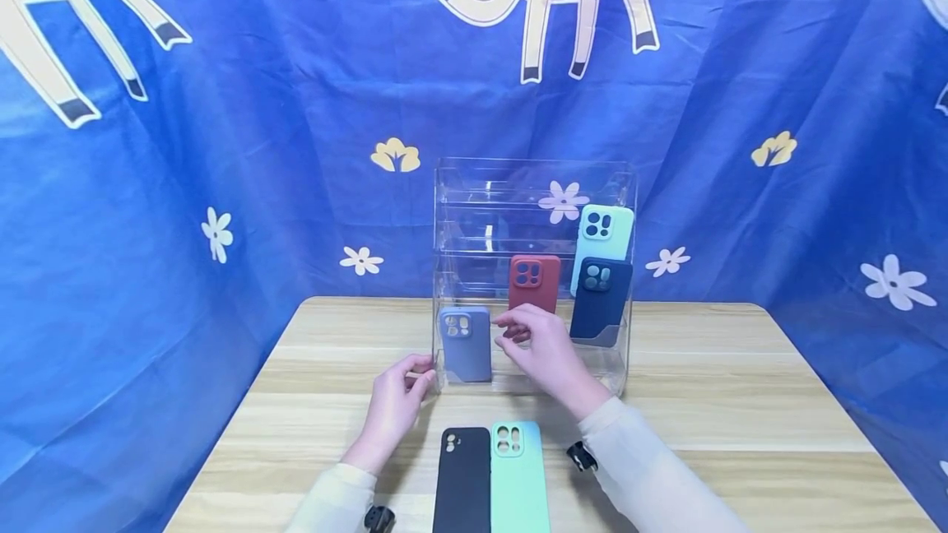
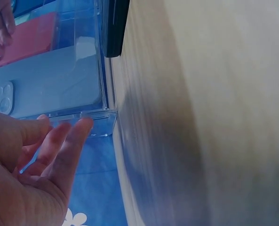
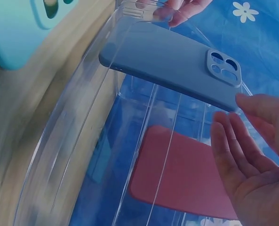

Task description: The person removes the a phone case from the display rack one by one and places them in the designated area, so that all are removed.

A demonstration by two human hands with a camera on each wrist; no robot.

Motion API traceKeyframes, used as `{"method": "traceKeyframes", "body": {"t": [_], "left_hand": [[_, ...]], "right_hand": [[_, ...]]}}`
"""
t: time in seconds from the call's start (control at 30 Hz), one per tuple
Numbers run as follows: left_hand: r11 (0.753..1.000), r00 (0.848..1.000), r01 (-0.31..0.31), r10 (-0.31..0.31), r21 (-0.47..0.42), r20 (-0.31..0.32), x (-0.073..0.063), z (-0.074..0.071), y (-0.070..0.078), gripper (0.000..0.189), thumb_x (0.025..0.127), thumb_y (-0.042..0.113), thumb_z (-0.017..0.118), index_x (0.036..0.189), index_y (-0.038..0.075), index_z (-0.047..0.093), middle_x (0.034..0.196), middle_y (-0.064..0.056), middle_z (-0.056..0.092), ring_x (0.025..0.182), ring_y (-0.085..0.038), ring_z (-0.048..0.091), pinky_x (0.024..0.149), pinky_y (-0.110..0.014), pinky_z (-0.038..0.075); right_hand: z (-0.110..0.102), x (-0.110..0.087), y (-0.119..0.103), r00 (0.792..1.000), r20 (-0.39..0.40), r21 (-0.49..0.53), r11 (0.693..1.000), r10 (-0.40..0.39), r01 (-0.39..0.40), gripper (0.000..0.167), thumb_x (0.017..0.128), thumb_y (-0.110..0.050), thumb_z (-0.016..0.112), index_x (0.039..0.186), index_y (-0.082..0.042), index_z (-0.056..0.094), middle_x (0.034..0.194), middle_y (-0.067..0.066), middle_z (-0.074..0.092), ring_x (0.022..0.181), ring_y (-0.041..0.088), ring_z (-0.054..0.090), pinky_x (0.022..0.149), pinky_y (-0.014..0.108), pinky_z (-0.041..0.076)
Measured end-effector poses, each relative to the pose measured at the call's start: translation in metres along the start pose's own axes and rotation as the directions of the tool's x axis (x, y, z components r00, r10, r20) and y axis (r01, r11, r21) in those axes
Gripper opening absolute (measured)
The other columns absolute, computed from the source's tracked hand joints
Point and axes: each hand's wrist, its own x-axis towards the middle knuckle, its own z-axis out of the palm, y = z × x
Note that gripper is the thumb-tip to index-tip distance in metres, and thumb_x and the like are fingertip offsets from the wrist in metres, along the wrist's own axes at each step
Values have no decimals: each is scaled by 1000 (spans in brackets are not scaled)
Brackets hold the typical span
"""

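A clear tiered rack (image 1: 533, 247) stands on the table. In its lowest tier, at the left, a blue-grey phone case (image 1: 468, 348) leans upright. My right hand (image 1: 544, 348) is beside that case's upper right corner, thumb and fingers apart with nothing between them; whether a fingertip touches the case I cannot tell. My left hand (image 1: 396, 401) rests its fingertips against the rack's left side, fingers fairly straight in the left wrist view. Behind my right hand, a red phone case (image 1: 535, 278) stands one tier up, partly hidden.
A dark blue phone case (image 1: 601, 303) and a mint phone case (image 1: 603, 229) stand at the rack's right, the dark one in front. Nearer me on the wooden table (image 1: 704, 401), a black phone case (image 1: 462, 484) and a green phone case (image 1: 518, 484) lie side by side.
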Motion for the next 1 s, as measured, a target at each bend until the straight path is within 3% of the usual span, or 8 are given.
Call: {"method": "traceKeyframes", "body": {"t": [0.27, 0.6, 1.0], "left_hand": [[1000, 1000, -3, 4, 12, -4, 2, 0, 0, 23, 96, -1, 67, 119, -2, 70, 110, -21, 73, 90, -35, 76, 75, -29, 67], [1000, 1000, 1, -1, 2, -3, 3, 2, 0, 23, 96, -2, 67, 119, -2, 70, 108, -21, 73, 90, -36, 76, 77, -35, 67], [1000, 1000, 7, -7, -15, -8, 0, 2, -2, 23, 96, -2, 67, 119, -1, 71, 109, -20, 73, 90, -34, 76, 76, -32, 67]], "right_hand": [[7, 13, 2, 999, -37, 16, 1000, -14, 15, 31, 87, -3, 82, 117, -8, 76, 110, 7, 74, 88, 18, 74, 78, 31, 67], [14, 17, 5, 999, -43, 24, 1000, 7, -6, 31, 90, -6, 80, 121, -11, 75, 112, 6, 72, 89, 16, 74, 77, 29, 66], [19, 15, 7, 999, -52, 10, 1000, 8, -8, 21, 92, -9, 79, 112, -14, 78, 104, 0, 76, 83, 7, 73, 74, 17, 63]]}}
